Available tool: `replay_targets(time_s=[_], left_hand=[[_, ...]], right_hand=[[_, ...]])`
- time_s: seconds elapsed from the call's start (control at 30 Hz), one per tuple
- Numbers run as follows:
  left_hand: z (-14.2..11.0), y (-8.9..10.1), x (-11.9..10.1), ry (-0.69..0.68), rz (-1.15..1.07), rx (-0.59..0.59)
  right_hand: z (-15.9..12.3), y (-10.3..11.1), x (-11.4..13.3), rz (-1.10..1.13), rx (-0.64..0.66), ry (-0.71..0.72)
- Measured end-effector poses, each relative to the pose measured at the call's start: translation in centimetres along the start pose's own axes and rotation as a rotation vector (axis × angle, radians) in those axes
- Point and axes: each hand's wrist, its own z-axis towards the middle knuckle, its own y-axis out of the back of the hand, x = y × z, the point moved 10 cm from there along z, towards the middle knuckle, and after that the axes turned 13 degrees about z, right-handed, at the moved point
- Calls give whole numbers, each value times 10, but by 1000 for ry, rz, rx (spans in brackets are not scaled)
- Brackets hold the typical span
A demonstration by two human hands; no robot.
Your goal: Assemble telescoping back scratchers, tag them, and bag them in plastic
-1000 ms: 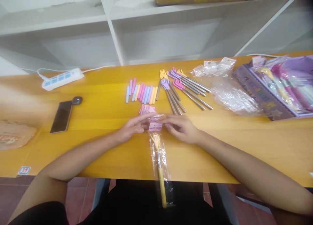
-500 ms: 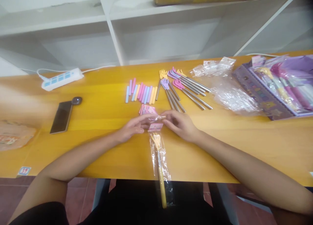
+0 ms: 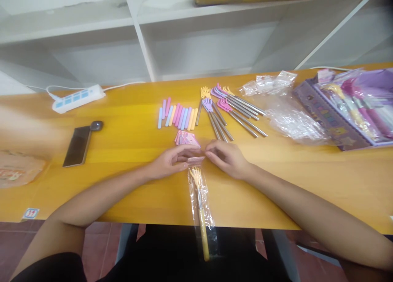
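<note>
A yellow back scratcher point(image 3: 198, 188) with a hand-shaped head and metal shaft lies in a clear plastic bag point(image 3: 192, 198), its handle reaching past the table's front edge. At the bag's top is a small pink header card point(image 3: 195, 161). My left hand point(image 3: 173, 160) is closed about the card's left side, thumb below and fingers above. Beside the top right corner, my right hand point(image 3: 227, 157) has thumb and forefinger pinched together on the bag's edge. Just beyond my left fingers lies a small stack of pink cards point(image 3: 186, 138).
Pastel handle tubes point(image 3: 181, 117) lie in a row behind the cards. Several scratcher heads on metal rods point(image 3: 233, 110) are to their right. Loose clear bags point(image 3: 294, 118) lie against a purple display box point(image 3: 333, 114) at right. A phone point(image 3: 77, 147) and power strip point(image 3: 79, 98) are at left.
The clear top of the bag, raised between my fingers before, is now lower, and the header card looks narrower. My left hand has shifted slightly right; more of the pink card stack shows.
</note>
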Motion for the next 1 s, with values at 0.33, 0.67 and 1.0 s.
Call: replay_targets(time_s=[0.33,0.67,1.0], left_hand=[[3,6,-5,3,147,-92],[4,7,-13,-19,272,-102],[3,14,-9,22,379,-119]], right_hand=[[1,-10,14,-50,96,110],[0,-14,12,-143,136,123],[-2,-18,12,-168,174,158]])
